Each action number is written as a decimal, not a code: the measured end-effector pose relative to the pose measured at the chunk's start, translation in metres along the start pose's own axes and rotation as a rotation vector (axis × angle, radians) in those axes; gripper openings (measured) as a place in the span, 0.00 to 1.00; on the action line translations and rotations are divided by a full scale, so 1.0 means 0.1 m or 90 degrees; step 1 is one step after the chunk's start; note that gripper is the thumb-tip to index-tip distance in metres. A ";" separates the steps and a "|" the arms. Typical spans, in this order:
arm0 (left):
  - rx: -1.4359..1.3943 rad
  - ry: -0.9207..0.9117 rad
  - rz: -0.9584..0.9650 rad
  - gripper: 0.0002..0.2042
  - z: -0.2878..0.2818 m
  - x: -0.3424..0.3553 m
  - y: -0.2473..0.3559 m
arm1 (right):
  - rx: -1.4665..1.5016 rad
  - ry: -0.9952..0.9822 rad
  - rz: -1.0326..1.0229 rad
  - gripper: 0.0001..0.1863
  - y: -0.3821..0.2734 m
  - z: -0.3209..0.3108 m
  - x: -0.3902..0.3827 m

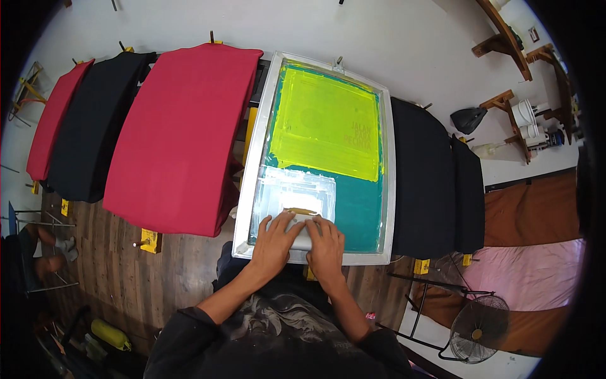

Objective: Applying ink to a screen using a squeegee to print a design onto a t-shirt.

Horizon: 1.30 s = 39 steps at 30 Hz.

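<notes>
A silkscreen frame (390, 208) with a pale metal rim lies in front of me. Bright yellow-green ink (328, 120) covers the far part of its mesh, and a white ink patch (297, 183) lies at the near left. The near right of the mesh is bare teal (361, 218). At the frame's near end, my left hand (273, 245) and my right hand (326, 247) grip a light grey squeegee (301, 240) side by side. Their fingers curl over its top, and a brownish edge (302, 211) shows just beyond the fingertips, by the white ink.
Red shirts (183, 139) and black shirts (95, 126) lie stretched over boards left of the frame, with more black shirts (423, 183) to its right. A standing fan (478, 330) is at the lower right. Another person's leg (47, 252) shows at the far left.
</notes>
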State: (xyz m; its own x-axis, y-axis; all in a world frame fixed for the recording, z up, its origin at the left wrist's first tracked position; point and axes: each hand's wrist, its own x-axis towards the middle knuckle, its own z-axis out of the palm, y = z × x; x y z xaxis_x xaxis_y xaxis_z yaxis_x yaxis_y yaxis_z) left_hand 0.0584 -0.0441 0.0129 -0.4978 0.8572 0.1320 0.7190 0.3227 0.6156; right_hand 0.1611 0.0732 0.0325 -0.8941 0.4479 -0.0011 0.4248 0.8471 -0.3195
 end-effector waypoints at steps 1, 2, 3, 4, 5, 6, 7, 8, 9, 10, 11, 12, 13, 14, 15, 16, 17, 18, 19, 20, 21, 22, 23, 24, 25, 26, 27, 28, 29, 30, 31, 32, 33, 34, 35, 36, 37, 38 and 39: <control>-0.011 -0.012 -0.008 0.30 0.07 -0.04 -0.04 | -0.002 0.000 0.000 0.34 0.02 0.06 -0.05; -0.020 -0.023 -0.017 0.30 0.09 -0.05 -0.06 | -0.008 -0.006 0.003 0.34 0.02 0.11 -0.09; -0.019 -0.023 -0.016 0.30 0.11 -0.08 -0.06 | -0.013 -0.012 0.007 0.34 0.02 0.14 -0.12; -0.029 -0.025 -0.020 0.30 0.13 -0.12 -0.04 | -0.013 -0.010 0.007 0.34 0.04 0.15 -0.13; -0.042 -0.033 -0.023 0.30 0.11 -0.15 -0.02 | -0.006 -0.036 0.010 0.34 0.02 0.08 -0.14; -0.044 -0.050 -0.026 0.30 0.09 -0.16 -0.02 | 0.001 -0.061 0.013 0.34 0.00 0.03 -0.15; -0.044 -0.054 -0.023 0.30 0.06 -0.17 -0.01 | 0.001 -0.061 0.018 0.34 -0.03 0.00 -0.15; -0.028 -0.037 -0.017 0.30 0.03 -0.15 0.00 | -0.002 -0.054 0.011 0.34 -0.05 -0.03 -0.13; -0.011 -0.019 -0.011 0.31 0.01 -0.13 0.00 | -0.005 -0.047 0.004 0.35 -0.05 -0.04 -0.10; -0.012 -0.019 -0.009 0.31 0.01 -0.10 -0.01 | -0.006 -0.045 0.006 0.35 -0.05 -0.04 -0.08; -0.002 0.000 0.007 0.31 0.00 -0.07 -0.02 | -0.006 -0.023 0.007 0.35 -0.05 -0.04 -0.06; 0.008 0.019 0.022 0.31 -0.01 -0.06 -0.02 | -0.005 -0.001 0.007 0.35 -0.05 -0.03 -0.06; 0.006 0.020 0.022 0.31 0.06 -0.08 -0.05 | -0.007 -0.001 0.007 0.35 -0.04 0.03 -0.07; 0.001 0.014 0.018 0.31 0.13 -0.07 -0.09 | -0.005 -0.008 0.015 0.36 -0.02 0.09 -0.08; -0.004 0.008 0.014 0.31 0.19 -0.10 -0.12 | -0.004 -0.015 0.023 0.36 -0.01 0.12 -0.10; -0.011 -0.006 0.005 0.31 0.25 -0.17 -0.11 | -0.007 -0.014 0.022 0.36 0.01 0.13 -0.14; -0.019 -0.022 -0.006 0.30 0.22 -0.23 -0.06 | 0.005 -0.023 0.015 0.36 0.00 0.11 -0.20; -0.035 -0.048 -0.018 0.29 0.16 -0.24 -0.02 | 0.016 -0.031 0.007 0.36 -0.01 0.08 -0.24; -0.036 -0.049 -0.020 0.29 0.16 -0.25 -0.01 | 0.015 -0.034 0.006 0.36 -0.01 0.04 -0.24; -0.021 -0.039 -0.014 0.30 0.16 -0.24 -0.01 | 0.026 -0.054 0.014 0.36 -0.02 -0.01 -0.22; -0.005 -0.029 -0.007 0.30 0.15 -0.23 0.00 | 0.036 -0.073 0.022 0.36 -0.03 -0.04 -0.20; -0.005 -0.028 -0.008 0.30 0.14 -0.21 0.00 | 0.036 -0.073 0.021 0.36 -0.03 -0.04 -0.18; 0.004 -0.008 -0.003 0.30 0.12 -0.18 0.02 | 0.024 -0.046 0.014 0.36 -0.02 -0.04 -0.15; 0.014 0.012 0.001 0.30 0.10 -0.17 0.03 | 0.013 -0.019 0.007 0.36 -0.02 -0.04 -0.15; 0.015 0.013 -0.001 0.30 0.14 -0.17 0.01 | 0.014 -0.019 0.004 0.36 -0.01 -0.01 -0.15; 0.002 0.009 -0.006 0.31 0.17 -0.16 -0.01 | 0.017 -0.014 0.001 0.36 0.01 0.03 -0.15; -0.010 0.004 -0.011 0.31 0.18 -0.16 -0.02 | 0.019 -0.008 -0.002 0.36 0.02 0.06 -0.15; -0.009 0.005 -0.011 0.31 0.19 -0.20 -0.02 | 0.020 -0.007 -0.003 0.36 0.02 0.07 -0.19; -0.019 -0.007 -0.017 0.31 0.20 -0.24 0.00 | 0.021 -0.020 -0.007 0.37 0.03 0.09 -0.23; -0.030 -0.020 -0.023 0.32 0.21 -0.28 0.00 | 0.022 -0.032 -0.011 0.37 0.04 0.10 -0.25; -0.031 -0.018 -0.022 0.32 0.24 -0.29 -0.02 | 0.024 -0.031 -0.012 0.37 0.05 0.09 -0.25; -0.029 -0.020 -0.022 0.32 0.19 -0.30 0.00 | 0.023 -0.061 -0.006 0.37 0.03 0.04 -0.24; -0.035 -0.030 -0.031 0.32 0.13 -0.30 0.04 | 0.022 -0.092 0.000 0.37 0.01 0.00 -0.24; -0.041 -0.040 -0.039 0.32 0.09 -0.29 0.05 | 0.025 -0.091 0.002 0.37 -0.01 -0.03 -0.22; -0.039 -0.042 -0.038 0.32 0.08 -0.27 0.06 | 0.014 -0.061 -0.006 0.37 -0.04 -0.06 -0.20; -0.030 -0.017 -0.032 0.31 0.06 -0.23 0.06 | 0.004 -0.031 -0.012 0.36 -0.05 -0.07 -0.20; -0.021 0.007 -0.026 0.31 0.04 -0.21 0.07 | 0.007 -0.029 -0.010 0.36 -0.05 -0.05 -0.21; -0.017 0.008 -0.023 0.30 0.05 -0.18 0.05 | 0.002 -0.014 -0.007 0.35 -0.03 0.01 -0.19; -0.012 0.006 -0.020 0.30 0.11 -0.19 0.01 | -0.004 0.002 -0.003 0.35 -0.02 0.06 -0.18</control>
State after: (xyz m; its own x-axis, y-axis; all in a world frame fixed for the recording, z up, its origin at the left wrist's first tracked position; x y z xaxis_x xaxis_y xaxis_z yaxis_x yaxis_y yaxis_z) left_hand 0.0738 -0.0560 0.0024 -0.5244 0.8430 0.1195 0.6937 0.3416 0.6341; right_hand 0.1752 0.0620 0.0273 -0.8955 0.4450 0.0035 0.4215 0.8507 -0.3141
